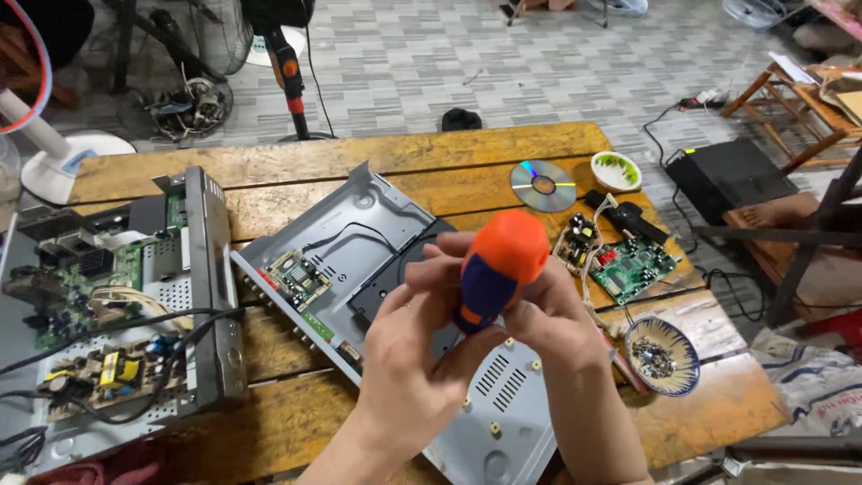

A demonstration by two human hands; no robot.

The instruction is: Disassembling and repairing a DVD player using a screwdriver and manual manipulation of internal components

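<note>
Both forearms come up from bottom edge, hands meeting mid-frame. Left hand [404, 359] cupped, palm toward right, fingers curled in a closed grip. Right hand [548, 310] opposite, fingers wrapped inward, fingertips touching left's.

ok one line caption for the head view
Both hands grip an orange-and-blue screwdriver over an opened grey chassis on a wooden table.

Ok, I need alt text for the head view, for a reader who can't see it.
Two bare hands, left hand and right hand, grip a screwdriver with an orange and blue handle above an opened grey metal player chassis on a wooden table. Loose circuit boards, a disc and a bowl of screws lie to the right.
</note>
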